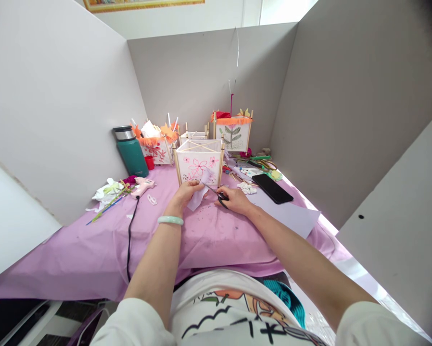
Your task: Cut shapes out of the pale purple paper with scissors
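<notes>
My left hand is closed on a strip of thin, pale purple paper, pinching it between thumb and fingers. In my right hand is a pair of black-handled scissors, its blades pointing left toward the paper close to my left fingertips. Whether the blades touch the paper I cannot tell. Just behind both hands stands a square lantern with a wooden-stick frame and white sides drawn with pink flowers; the paper and my left fingers overlap its lower front.
A teal bottle, pink glue gun and its black cord lie left. Behind stand an orange-fringed lantern and another lantern with a tall wire. At right are a black phone and white paper. Grey partitions enclose the table.
</notes>
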Tool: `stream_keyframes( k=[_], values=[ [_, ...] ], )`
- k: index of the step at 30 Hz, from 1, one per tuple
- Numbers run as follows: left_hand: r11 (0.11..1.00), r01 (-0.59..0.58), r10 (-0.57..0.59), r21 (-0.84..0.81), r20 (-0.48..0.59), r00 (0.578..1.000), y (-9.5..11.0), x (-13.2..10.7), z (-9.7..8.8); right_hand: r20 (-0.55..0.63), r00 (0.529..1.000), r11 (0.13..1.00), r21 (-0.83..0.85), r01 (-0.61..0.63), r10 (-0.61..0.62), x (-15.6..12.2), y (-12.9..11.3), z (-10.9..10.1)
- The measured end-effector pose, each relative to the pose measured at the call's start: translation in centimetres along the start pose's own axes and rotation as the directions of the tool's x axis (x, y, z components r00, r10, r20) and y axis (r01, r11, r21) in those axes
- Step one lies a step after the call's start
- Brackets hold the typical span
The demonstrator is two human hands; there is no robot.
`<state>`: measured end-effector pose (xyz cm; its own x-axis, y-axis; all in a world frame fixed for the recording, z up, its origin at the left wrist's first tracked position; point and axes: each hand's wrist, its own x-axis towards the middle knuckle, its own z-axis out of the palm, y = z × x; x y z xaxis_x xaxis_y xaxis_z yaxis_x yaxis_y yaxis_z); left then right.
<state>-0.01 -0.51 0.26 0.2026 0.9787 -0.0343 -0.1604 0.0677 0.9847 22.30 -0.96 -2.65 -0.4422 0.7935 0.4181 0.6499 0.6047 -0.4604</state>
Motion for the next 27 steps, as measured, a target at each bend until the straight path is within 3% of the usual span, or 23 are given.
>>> stream_keyframes(
  k=[27],
  values=[
    [0.999,-0.020,0.020,0.025,0.011,1.000,0.14,-0.26,0.24,0.006,1.000,1.000,0.000,0.005,-0.005,-0.10,-0.34,-0.28]
  ],
)
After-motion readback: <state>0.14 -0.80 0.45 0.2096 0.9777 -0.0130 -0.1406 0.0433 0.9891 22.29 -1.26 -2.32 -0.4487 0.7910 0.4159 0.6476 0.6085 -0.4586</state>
